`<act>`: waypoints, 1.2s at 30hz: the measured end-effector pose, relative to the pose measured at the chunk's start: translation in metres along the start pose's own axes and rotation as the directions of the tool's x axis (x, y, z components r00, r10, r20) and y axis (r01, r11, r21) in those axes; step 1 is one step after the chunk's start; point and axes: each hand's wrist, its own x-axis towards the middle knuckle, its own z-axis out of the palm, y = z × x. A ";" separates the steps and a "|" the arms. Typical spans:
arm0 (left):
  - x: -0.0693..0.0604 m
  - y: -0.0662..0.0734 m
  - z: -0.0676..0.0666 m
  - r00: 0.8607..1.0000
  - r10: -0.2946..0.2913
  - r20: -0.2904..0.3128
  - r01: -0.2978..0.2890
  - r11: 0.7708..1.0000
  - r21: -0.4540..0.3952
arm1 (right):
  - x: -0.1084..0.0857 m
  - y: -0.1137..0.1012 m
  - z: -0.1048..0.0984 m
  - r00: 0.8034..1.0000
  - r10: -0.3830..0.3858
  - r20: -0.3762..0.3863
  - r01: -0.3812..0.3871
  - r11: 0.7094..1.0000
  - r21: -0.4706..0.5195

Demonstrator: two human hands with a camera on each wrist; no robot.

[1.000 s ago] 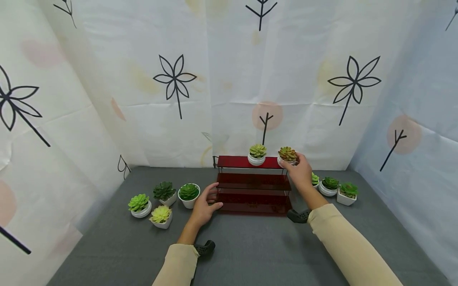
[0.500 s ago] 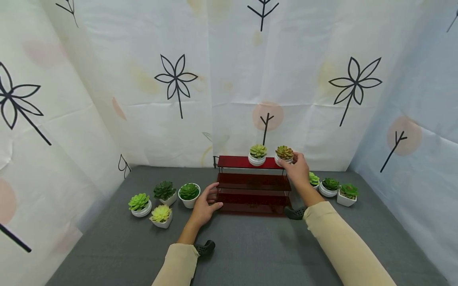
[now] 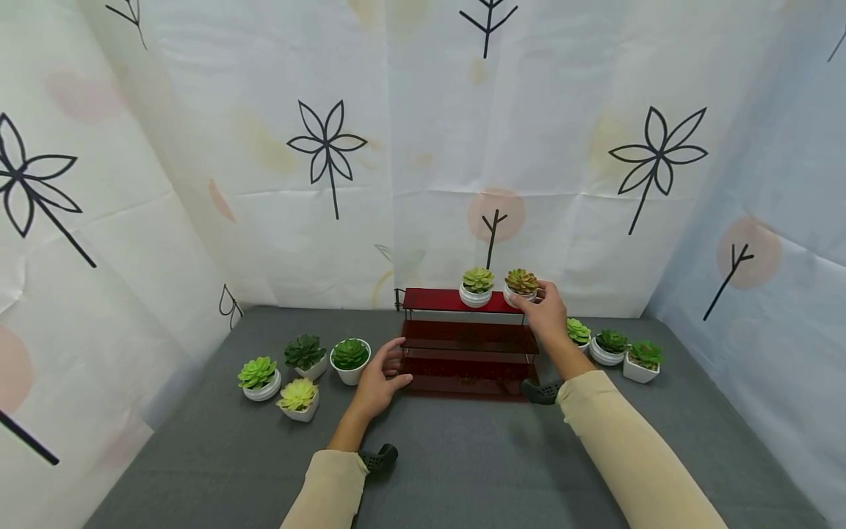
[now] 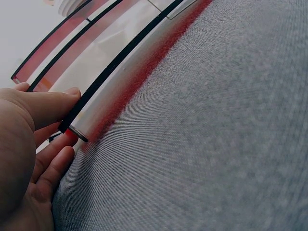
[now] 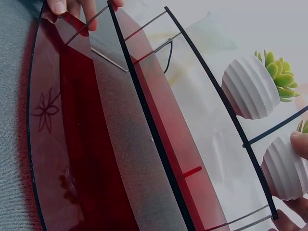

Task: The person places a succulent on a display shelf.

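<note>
A three-tier red see-through display shelf with thin black rods stands at the back of the table. My left hand grips its left end; in the left wrist view the thumb lies on one tier's edge, other fingers below it. At the top tier's right end, my right hand pinches a reddish-green potted succulent by its ribbed white pot. The pot stands upright on or just over the tier; I cannot tell which. Left of it, apart, a light-green potted succulent sits on the same tier.
Left on the grey tabletop stand several potted succulents, among them a dark-green one near my left hand and a yellow-green one. More, including a square-potted one, stand right, near my right forearm. A printed curtain rises behind.
My right hand has moved a little to the left with the reddish-green succulent, bringing it nearer the light-green one on the top tier. My left hand stays at the shelf's end.
</note>
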 end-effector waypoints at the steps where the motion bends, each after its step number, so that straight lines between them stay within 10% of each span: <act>1: 0.000 0.000 0.000 1.000 0.000 0.000 0.000 1.000 0.003 | 0.000 0.000 0.000 1.000 0.001 0.000 -0.001 1.000 0.000; 36: 0.000 0.004 -0.002 0.999 -0.036 0.012 0.036 0.999 0.037 | -0.049 0.017 -0.015 0.997 -0.072 -0.009 0.072 0.997 0.033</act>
